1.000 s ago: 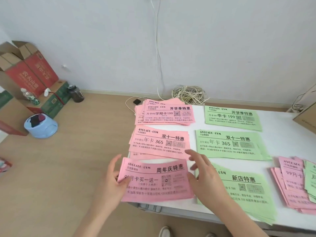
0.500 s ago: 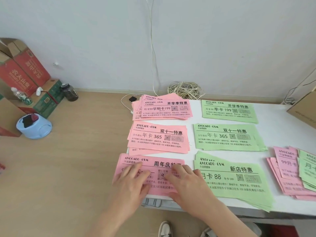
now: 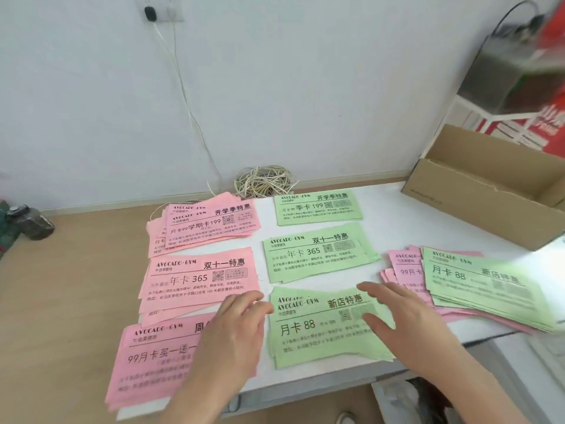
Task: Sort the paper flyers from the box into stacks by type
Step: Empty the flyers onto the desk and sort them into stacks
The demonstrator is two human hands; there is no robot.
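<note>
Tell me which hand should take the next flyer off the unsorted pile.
Probably the right hand: it is open right beside the unsorted pile, while the left hand lies over the near pink stack, farther away.

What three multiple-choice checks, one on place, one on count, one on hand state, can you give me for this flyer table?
1. Where is the cardboard box?
A. On the table, far right, behind the mixed pile.
B. On the floor at left.
C. Between the coloured columns.

2. How many green stacks lie in the column beside the pink column?
A. One.
B. Five.
C. Three.

3. How is the left hand?
A. Pinching a lifted flyer.
B. Open, fingers straight, over the nearest pink stack.
C. Out of view.

Key: 1 A, the box sits at the back right; 2 C, three green stacks run front to back; 3 B, the hand is spread and holds nothing.
</note>
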